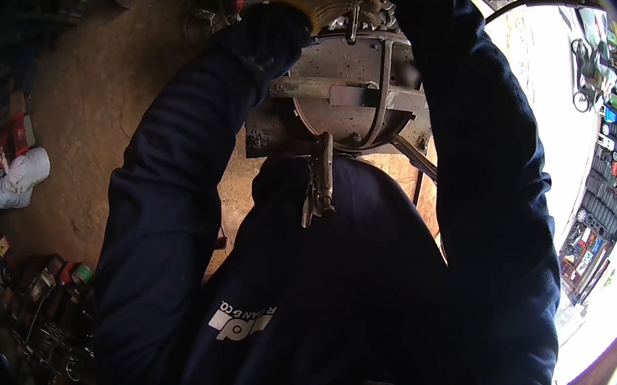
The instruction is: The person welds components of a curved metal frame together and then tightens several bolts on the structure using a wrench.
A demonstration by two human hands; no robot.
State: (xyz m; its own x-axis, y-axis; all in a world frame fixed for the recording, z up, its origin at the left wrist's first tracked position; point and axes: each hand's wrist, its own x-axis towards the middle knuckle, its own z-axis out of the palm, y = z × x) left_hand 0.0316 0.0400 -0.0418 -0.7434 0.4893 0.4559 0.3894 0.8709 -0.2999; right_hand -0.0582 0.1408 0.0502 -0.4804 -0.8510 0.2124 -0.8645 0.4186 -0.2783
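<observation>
While both arms reached up past the chest, I counted two navy sleeves, the left sleeve and the right sleeve, but only one hand. The left hand, in one yellowish glove, was at the top edge, fingers cut off or lost among dark metal parts, so I couldn't tell how far open it was or what, if anything, it had hold of. The right hand was out of view past the top edge; couldn't tell its state either. One round metal assembly sat upper middle, just below the left hand and between the two forearms, with one curved band running over it and one long bar lying across. One clamp-like metal piece jutted toward the chest, which carried one pale print. Off left, one white bundle lay beside the brown floor. Lower left, one dark heap of tools, too murky to count, plus one green roll. Far right, in bright light, one two-wheeler stood near dark stacked tyres, too small to count
</observation>
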